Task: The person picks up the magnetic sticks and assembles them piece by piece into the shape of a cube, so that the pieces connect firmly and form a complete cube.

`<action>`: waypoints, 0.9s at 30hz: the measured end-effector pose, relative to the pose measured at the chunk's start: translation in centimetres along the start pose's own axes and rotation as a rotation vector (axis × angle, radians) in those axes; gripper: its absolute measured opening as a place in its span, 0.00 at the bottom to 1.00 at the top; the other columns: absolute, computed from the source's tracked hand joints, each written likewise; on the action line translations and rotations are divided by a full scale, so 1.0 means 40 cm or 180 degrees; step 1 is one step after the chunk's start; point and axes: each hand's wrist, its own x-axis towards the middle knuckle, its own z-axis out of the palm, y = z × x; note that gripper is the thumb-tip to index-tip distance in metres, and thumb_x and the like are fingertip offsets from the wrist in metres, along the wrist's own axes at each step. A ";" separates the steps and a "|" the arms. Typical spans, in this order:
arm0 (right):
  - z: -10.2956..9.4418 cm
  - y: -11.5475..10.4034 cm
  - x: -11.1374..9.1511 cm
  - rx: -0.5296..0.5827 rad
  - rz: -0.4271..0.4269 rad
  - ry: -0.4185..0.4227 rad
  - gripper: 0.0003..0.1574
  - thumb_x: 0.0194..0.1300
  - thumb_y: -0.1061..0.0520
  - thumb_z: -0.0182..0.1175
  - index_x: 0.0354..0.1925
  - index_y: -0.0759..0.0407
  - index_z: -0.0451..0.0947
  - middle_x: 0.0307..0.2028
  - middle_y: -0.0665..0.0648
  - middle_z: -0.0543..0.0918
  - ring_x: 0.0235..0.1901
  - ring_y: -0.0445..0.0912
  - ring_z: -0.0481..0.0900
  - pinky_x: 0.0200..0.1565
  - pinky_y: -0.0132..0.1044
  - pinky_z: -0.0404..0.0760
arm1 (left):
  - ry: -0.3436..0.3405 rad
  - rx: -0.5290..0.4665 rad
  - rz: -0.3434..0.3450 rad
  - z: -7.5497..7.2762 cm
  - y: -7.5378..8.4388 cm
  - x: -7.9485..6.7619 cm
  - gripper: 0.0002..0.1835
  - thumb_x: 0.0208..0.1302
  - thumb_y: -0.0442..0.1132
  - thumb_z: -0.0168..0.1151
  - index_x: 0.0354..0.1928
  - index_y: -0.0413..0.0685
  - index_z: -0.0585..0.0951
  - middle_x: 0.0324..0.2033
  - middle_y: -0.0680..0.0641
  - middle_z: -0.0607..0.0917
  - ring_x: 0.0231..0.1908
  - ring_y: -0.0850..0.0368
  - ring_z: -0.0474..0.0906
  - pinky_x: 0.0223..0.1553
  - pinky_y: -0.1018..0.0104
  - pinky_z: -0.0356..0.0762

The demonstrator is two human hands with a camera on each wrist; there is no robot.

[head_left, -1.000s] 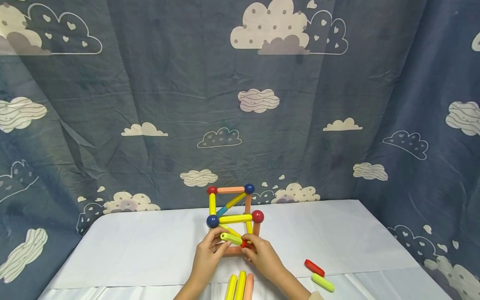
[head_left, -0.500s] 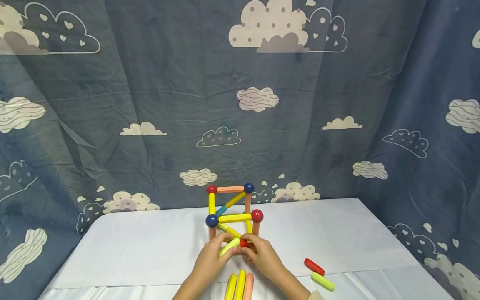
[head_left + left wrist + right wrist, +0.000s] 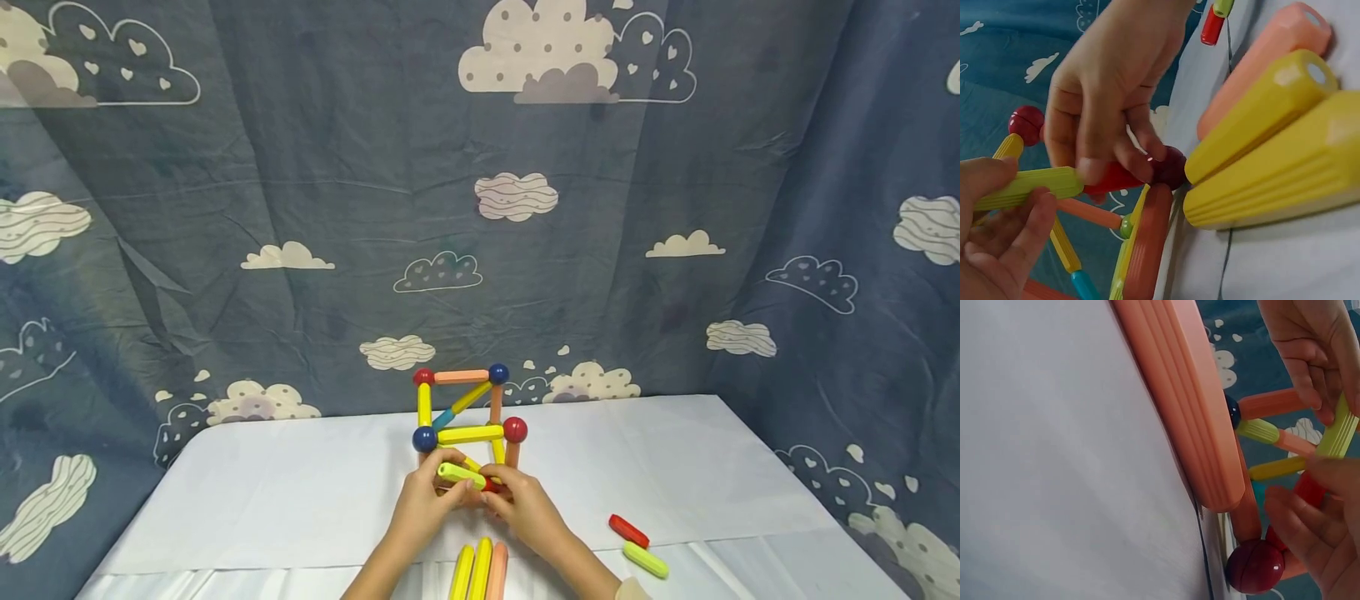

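Observation:
In front of a frame built of magnetic rods and balls, my left hand (image 3: 426,502) pinches a lime green rod (image 3: 459,475) between thumb and fingers. My right hand (image 3: 531,510) grips a short red rod (image 3: 1113,178) at the frame's lower front right. One end of the lime rod meets the red rod, in line with it, in the left wrist view. The red rod's other end meets a dark red ball (image 3: 1168,167). Above the hands, a blue ball (image 3: 424,438) and a red ball (image 3: 515,429) are joined by a yellow rod (image 3: 470,434). Fingers partly hide the frame's lower front.
Two yellow rods (image 3: 480,567) and an orange rod (image 3: 498,571) lie side by side between the forearms. To the right, a red rod (image 3: 628,531) and a lime rod (image 3: 646,560) rest on the white-covered table (image 3: 285,500). A cloud-patterned curtain (image 3: 360,208) hangs behind.
Half a second ago the lime rod was tilted, its left end lower; now it lies in line with the red rod again, as one second ago. The right hand has barely moved.

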 end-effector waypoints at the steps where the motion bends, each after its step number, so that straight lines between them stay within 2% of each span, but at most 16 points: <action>1: 0.000 -0.001 0.002 0.0013 -0.0029 0.0006 0.17 0.56 0.64 0.61 0.46 0.61 0.75 0.40 0.58 0.79 0.29 0.39 0.78 0.26 0.24 0.76 | -0.0002 0.0017 0.0015 -0.001 -0.001 -0.001 0.18 0.56 0.40 0.63 0.45 0.41 0.73 0.36 0.46 0.81 0.31 0.59 0.79 0.30 0.74 0.76; 5: -0.001 -0.005 0.012 0.0009 -0.0147 0.0012 0.16 0.58 0.59 0.60 0.46 0.58 0.76 0.40 0.57 0.80 0.27 0.38 0.76 0.27 0.26 0.77 | 0.0042 0.0314 0.0255 -0.011 0.002 -0.008 0.20 0.54 0.40 0.64 0.48 0.43 0.71 0.39 0.44 0.80 0.32 0.57 0.80 0.31 0.76 0.76; 7: -0.001 -0.006 0.016 -0.0073 -0.0165 0.0036 0.15 0.58 0.58 0.60 0.45 0.57 0.77 0.39 0.56 0.80 0.27 0.36 0.75 0.27 0.26 0.76 | 0.0165 0.0662 0.0545 -0.019 0.007 -0.013 0.21 0.53 0.40 0.66 0.48 0.44 0.71 0.39 0.47 0.78 0.29 0.60 0.79 0.28 0.78 0.74; 9: -0.002 -0.006 0.019 -0.0126 -0.0160 0.0059 0.14 0.58 0.58 0.60 0.44 0.57 0.77 0.38 0.55 0.80 0.25 0.35 0.74 0.26 0.25 0.76 | 0.0380 0.1080 0.0923 -0.031 0.012 -0.016 0.23 0.50 0.39 0.68 0.47 0.44 0.72 0.38 0.49 0.76 0.26 0.63 0.75 0.24 0.81 0.71; 11: -0.002 -0.007 0.021 -0.0147 -0.0153 0.0091 0.14 0.57 0.60 0.61 0.44 0.58 0.77 0.37 0.55 0.80 0.25 0.35 0.73 0.25 0.25 0.76 | 0.0684 0.1497 0.1271 -0.042 0.015 -0.016 0.26 0.46 0.39 0.71 0.47 0.42 0.72 0.38 0.48 0.74 0.24 0.62 0.72 0.20 0.81 0.69; 13: 0.000 -0.008 0.023 -0.0163 -0.0134 0.0124 0.14 0.57 0.61 0.61 0.44 0.59 0.77 0.37 0.55 0.80 0.25 0.35 0.73 0.25 0.25 0.75 | 0.0954 0.1801 0.1459 -0.052 0.017 -0.012 0.30 0.42 0.40 0.74 0.48 0.40 0.71 0.40 0.45 0.71 0.27 0.60 0.70 0.19 0.79 0.69; 16: 0.004 -0.013 0.025 -0.0172 -0.0071 0.0163 0.13 0.57 0.60 0.61 0.43 0.59 0.77 0.36 0.55 0.80 0.25 0.36 0.73 0.24 0.26 0.75 | 0.1091 0.1917 0.1307 -0.061 0.014 -0.001 0.38 0.38 0.42 0.76 0.54 0.41 0.68 0.45 0.41 0.66 0.37 0.53 0.69 0.25 0.71 0.75; 18: 0.007 -0.017 0.027 -0.0220 -0.0003 0.0197 0.13 0.58 0.58 0.61 0.43 0.59 0.77 0.36 0.54 0.81 0.26 0.36 0.74 0.26 0.26 0.76 | 0.1010 0.1860 0.1022 -0.063 0.011 0.006 0.41 0.39 0.45 0.75 0.57 0.44 0.66 0.48 0.41 0.65 0.41 0.52 0.67 0.30 0.66 0.77; 20: 0.010 -0.020 0.029 -0.0296 0.0032 0.0240 0.13 0.58 0.56 0.61 0.42 0.59 0.77 0.35 0.53 0.81 0.28 0.37 0.75 0.30 0.28 0.77 | 0.0881 0.1692 0.0738 -0.064 0.008 0.012 0.40 0.42 0.46 0.73 0.59 0.47 0.66 0.49 0.41 0.65 0.39 0.53 0.69 0.31 0.65 0.77; 23: 0.014 -0.024 0.033 -0.0390 0.0080 0.0284 0.12 0.57 0.56 0.61 0.41 0.58 0.78 0.35 0.52 0.81 0.31 0.38 0.76 0.34 0.31 0.78 | 0.0714 0.1336 0.0401 -0.063 0.003 0.018 0.37 0.47 0.45 0.70 0.59 0.48 0.67 0.50 0.41 0.66 0.31 0.57 0.70 0.27 0.71 0.75; 25: 0.015 -0.026 0.035 -0.0422 0.0114 0.0284 0.11 0.57 0.57 0.61 0.40 0.58 0.78 0.34 0.51 0.81 0.31 0.38 0.76 0.35 0.32 0.78 | 0.0660 0.1112 0.0273 -0.064 0.001 0.021 0.35 0.48 0.44 0.69 0.59 0.47 0.67 0.48 0.42 0.67 0.29 0.59 0.70 0.23 0.74 0.73; 27: 0.016 -0.029 0.037 -0.0424 0.0150 0.0266 0.10 0.57 0.57 0.62 0.39 0.58 0.78 0.34 0.51 0.81 0.31 0.38 0.76 0.34 0.32 0.78 | 0.0657 0.0959 0.0186 -0.064 0.002 0.023 0.34 0.48 0.43 0.69 0.57 0.47 0.67 0.46 0.43 0.69 0.32 0.57 0.72 0.24 0.73 0.74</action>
